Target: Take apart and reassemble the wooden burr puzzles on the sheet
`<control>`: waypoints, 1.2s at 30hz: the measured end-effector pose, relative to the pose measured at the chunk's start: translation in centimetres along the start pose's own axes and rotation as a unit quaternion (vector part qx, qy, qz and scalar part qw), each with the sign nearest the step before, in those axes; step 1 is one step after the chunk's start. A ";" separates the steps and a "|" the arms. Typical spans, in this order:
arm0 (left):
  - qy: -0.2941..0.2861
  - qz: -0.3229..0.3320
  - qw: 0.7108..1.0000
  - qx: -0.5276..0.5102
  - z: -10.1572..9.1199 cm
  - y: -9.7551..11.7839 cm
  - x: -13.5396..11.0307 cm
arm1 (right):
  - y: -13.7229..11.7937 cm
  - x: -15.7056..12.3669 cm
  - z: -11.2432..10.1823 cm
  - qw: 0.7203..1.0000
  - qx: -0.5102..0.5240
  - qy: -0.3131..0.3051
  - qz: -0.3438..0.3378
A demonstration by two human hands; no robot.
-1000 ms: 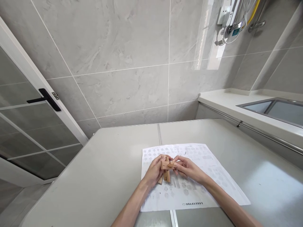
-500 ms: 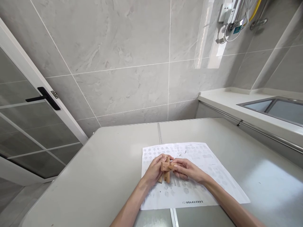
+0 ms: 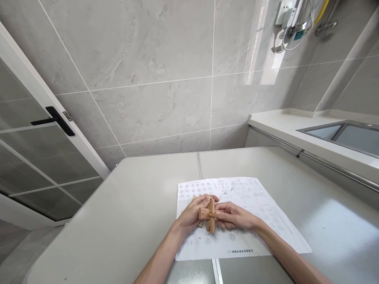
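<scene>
Between my two hands is a wooden burr puzzle (image 3: 211, 225), its light brown bars crossing each other, with dark marks on some ends. My left hand (image 3: 192, 211) is closed round its left and back side. From the right, my right hand (image 3: 235, 215) pinches a bar that sticks out toward it. Both hands are just over a printed paper sheet (image 3: 251, 236) with rows of small diagrams. Another wooden piece (image 3: 200, 224) shows partly under my left hand; most of it is hidden.
The sheet lies on a pale grey table (image 3: 118, 221) with a seam down its middle. At the left stands a glazed door with a black handle (image 3: 59, 120). A counter with a sink (image 3: 349, 136) is on the right, and a tiled wall (image 3: 154, 106) is behind.
The crossed bars have turned slightly in my hands, and the upright bar now stands out more clearly. My left hand has shifted a little. The view has moved very slightly.
</scene>
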State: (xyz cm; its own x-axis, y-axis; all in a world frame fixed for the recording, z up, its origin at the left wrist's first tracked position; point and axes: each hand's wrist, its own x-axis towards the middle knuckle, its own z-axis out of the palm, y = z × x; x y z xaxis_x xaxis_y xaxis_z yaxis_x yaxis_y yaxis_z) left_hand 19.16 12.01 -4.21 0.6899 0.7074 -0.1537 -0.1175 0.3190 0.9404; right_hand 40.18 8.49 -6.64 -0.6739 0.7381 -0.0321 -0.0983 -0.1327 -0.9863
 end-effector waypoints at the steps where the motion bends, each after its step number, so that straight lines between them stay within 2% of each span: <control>1: 0.002 -0.002 1.000 0.003 0.0 0.0 0.0 | 0.0 0.0 0.0 1.000 0.007 -0.009 0.000; 5: -0.014 -0.010 1.000 -0.001 0.2 0.3 0.0 | 0.8 0.1 -0.2 0.998 0.057 -0.036 -0.017; 8: 0.011 0.027 0.999 -0.042 0.2 0.5 0.3 | 1.6 0.3 -0.4 0.992 0.127 -0.006 -0.026; 10: 0.071 0.091 0.990 -0.079 -0.2 0.4 0.7 | 1.9 0.4 -0.7 0.982 0.180 0.052 -0.031; 13: 0.194 0.167 0.962 -0.093 -1.4 0.0 1.3 | 1.9 0.4 -1.3 0.952 0.249 0.169 -0.051; 16: 0.307 0.180 0.934 -0.026 -2.5 -0.6 1.6 | 1.8 0.6 -2.3 0.911 0.287 0.283 -0.088; 19: 0.364 0.168 0.914 0.060 -3.0 -1.1 1.7 | 2.3 0.7 -3.5 0.867 0.323 0.354 -0.136; 23: 0.367 0.152 0.910 0.123 -2.8 -1.3 1.5 | 3.2 0.3 -5.2 0.816 0.379 0.394 -0.189; 25: 0.363 0.134 0.913 0.131 -2.7 -1.4 1.5 | 3.4 0.0 -5.9 0.802 0.389 0.402 -0.209; 31: 0.330 0.121 0.929 0.114 -3.0 -2.2 1.6 | 3.8 -0.4 -7.2 0.792 0.378 0.418 -0.235; 36: 0.319 0.057 0.939 0.120 -2.9 -2.4 1.7 | 3.6 -0.5 -6.9 0.793 0.355 0.433 -0.241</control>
State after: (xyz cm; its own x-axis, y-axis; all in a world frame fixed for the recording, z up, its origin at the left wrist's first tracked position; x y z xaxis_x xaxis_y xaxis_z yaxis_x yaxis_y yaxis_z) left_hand 18.53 14.31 -7.65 0.1064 0.9862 -0.1272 0.0524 0.1222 0.9911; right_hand 45.19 12.24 -11.32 0.2922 0.9528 -0.0824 -0.7864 0.1904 -0.5876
